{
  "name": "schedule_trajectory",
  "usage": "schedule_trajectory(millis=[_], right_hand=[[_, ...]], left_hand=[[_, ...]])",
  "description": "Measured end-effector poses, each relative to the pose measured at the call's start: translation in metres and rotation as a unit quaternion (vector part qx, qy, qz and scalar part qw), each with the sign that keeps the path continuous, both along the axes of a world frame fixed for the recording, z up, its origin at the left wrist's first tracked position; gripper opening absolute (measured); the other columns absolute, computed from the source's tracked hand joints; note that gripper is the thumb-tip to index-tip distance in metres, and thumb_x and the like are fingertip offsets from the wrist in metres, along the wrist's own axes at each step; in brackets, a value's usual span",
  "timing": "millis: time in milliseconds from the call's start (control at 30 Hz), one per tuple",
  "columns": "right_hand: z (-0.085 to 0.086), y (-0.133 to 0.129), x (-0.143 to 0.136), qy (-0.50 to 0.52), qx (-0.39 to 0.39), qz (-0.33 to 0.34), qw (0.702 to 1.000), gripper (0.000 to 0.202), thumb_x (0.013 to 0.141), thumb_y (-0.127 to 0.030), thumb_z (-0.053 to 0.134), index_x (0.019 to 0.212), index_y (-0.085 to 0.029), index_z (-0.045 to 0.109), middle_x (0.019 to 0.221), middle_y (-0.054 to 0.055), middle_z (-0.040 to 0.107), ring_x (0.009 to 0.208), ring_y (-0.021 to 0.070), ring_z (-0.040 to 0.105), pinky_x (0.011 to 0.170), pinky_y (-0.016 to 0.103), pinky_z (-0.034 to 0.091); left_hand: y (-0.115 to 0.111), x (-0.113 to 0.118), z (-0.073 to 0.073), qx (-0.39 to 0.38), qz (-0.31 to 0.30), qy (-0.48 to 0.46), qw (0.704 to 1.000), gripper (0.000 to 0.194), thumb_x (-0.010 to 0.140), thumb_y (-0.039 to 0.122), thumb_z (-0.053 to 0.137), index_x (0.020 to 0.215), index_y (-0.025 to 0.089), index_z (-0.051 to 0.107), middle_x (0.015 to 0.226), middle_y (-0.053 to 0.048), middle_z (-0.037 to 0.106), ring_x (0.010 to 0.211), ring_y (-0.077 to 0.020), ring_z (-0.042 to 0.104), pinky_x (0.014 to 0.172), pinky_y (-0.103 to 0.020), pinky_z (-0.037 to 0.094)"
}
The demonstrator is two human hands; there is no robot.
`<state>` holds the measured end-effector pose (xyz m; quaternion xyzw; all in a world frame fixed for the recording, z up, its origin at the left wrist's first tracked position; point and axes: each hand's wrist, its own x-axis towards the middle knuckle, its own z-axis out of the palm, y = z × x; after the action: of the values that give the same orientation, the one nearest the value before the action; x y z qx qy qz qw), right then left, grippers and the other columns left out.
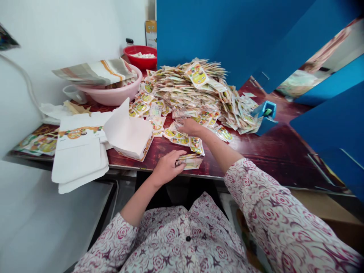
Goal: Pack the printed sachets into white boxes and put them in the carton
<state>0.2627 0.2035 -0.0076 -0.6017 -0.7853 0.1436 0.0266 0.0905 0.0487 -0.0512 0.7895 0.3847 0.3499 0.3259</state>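
My left hand (168, 167) is closed around the left end of a small stack of printed sachets (193, 162) at the table's front edge. Just beyond it, my right hand (190, 127) reaches down with curled fingers among loose sachets (182, 138); its fingertips are partly hidden, so what they grip is unclear. A large heap of the same sachets (182, 91) rises behind. Left of my hands stands a white carton (131, 136) with its lid flap raised.
Flattened white cartons (76, 155) overhang the table edge at left. Behind them are a pink basin (113, 94) with a striped cloth (96, 72) and a red basin (139, 57). A blue tape dispenser (265, 115) stands right of the heap, near blue panels (227, 34).
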Motion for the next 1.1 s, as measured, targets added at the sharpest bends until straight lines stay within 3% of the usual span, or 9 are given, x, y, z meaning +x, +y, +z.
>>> schedule_trajectory(millis=[133,267,367,533,633,767,900,1033,1100], right_hand=[[0.005,-0.006,0.016,0.137,0.048,-0.045,0.988,0.03,0.08,-0.025,0.062,0.105,-0.014,0.074,0.103,0.009,0.075,0.093,0.0245,0.067,0.087,0.034,0.051],[0.014,-0.011,0.018,0.255,-0.003,0.04,0.966,0.041,0.08,-0.024,0.06,0.119,-0.019,0.071,0.108,0.003,0.075,0.094,0.0216,0.067,0.087,0.033,0.051],[0.014,-0.008,0.003,0.183,-0.053,0.103,0.976,0.034,0.079,-0.021,0.063,0.11,-0.021,0.076,0.107,0.003,0.076,0.101,0.0248,0.068,0.092,0.035,0.051],[0.009,0.008,-0.022,0.027,-0.042,0.187,0.981,0.045,0.075,-0.008,0.065,0.116,-0.023,0.075,0.126,0.008,0.071,0.118,0.0282,0.063,0.102,0.037,0.047],[0.01,0.011,-0.023,-0.032,-0.037,0.18,0.982,0.042,0.078,-0.014,0.066,0.118,-0.025,0.073,0.119,0.008,0.072,0.109,0.0289,0.066,0.095,0.039,0.049],[0.011,0.003,-0.018,-0.061,-0.008,0.148,0.987,0.026,0.079,-0.027,0.07,0.105,-0.021,0.075,0.11,0.011,0.073,0.102,0.03,0.066,0.089,0.039,0.049],[0.007,-0.012,-0.01,0.038,0.073,0.115,0.99,0.025,0.077,-0.024,0.071,0.101,-0.018,0.07,0.111,0.009,0.07,0.101,0.0244,0.063,0.087,0.032,0.047],[0.008,-0.036,0.003,0.122,0.081,0.047,0.988,0.018,0.078,-0.022,0.069,0.095,-0.019,0.067,0.091,0.002,0.07,0.084,0.0182,0.062,0.078,0.028,0.044],[0.011,-0.054,0.009,0.164,0.072,0.03,0.983,0.021,0.077,-0.021,0.068,0.098,-0.019,0.067,0.091,0.002,0.071,0.083,0.0175,0.063,0.078,0.028,0.045]], left_hand=[[0.0,0.0,0.0,-0.001,-0.003,0.007,1.0,0.042,0.084,0.013,0.064,0.124,0.02,0.06,0.118,-0.007,0.07,0.111,-0.0211,0.067,0.1,-0.039,0.054],[0.001,0.0,0.0,0.006,-0.003,-0.002,1.0,0.041,0.084,0.013,0.065,0.124,0.02,0.06,0.118,-0.007,0.07,0.111,-0.0215,0.067,0.101,-0.041,0.054],[0.0,0.0,0.0,0.001,-0.004,-0.004,1.0,0.041,0.084,0.013,0.064,0.123,0.02,0.06,0.119,-0.007,0.07,0.111,-0.0216,0.067,0.1,-0.041,0.054],[0.0,0.0,0.002,-0.009,-0.004,0.003,1.0,0.04,0.084,0.011,0.063,0.123,0.02,0.061,0.119,-0.007,0.07,0.111,-0.0225,0.067,0.1,-0.041,0.054],[0.0,0.0,0.002,-0.015,-0.005,0.002,1.0,0.039,0.084,0.012,0.063,0.122,0.02,0.061,0.119,-0.007,0.07,0.111,-0.0226,0.067,0.1,-0.041,0.054],[0.0,0.0,0.002,-0.021,0.0,-0.007,1.0,0.045,0.083,0.012,0.065,0.126,0.022,0.058,0.127,-0.007,0.068,0.118,-0.0232,0.065,0.104,-0.042,0.052],[0.001,0.001,0.004,-0.034,0.013,0.004,0.999,0.041,0.081,0.013,0.066,0.121,0.02,0.059,0.122,-0.008,0.069,0.112,-0.0231,0.067,0.101,-0.04,0.053],[0.002,0.0,0.005,-0.034,0.01,0.031,0.999,0.026,0.082,0.014,0.065,0.107,0.02,0.064,0.104,-0.005,0.07,0.097,-0.0203,0.069,0.091,-0.036,0.056],[0.001,-0.001,0.004,0.001,0.016,0.028,0.999,0.021,0.083,0.015,0.066,0.104,0.02,0.065,0.118,-0.009,0.067,0.108,-0.0224,0.067,0.097,-0.039,0.054]])
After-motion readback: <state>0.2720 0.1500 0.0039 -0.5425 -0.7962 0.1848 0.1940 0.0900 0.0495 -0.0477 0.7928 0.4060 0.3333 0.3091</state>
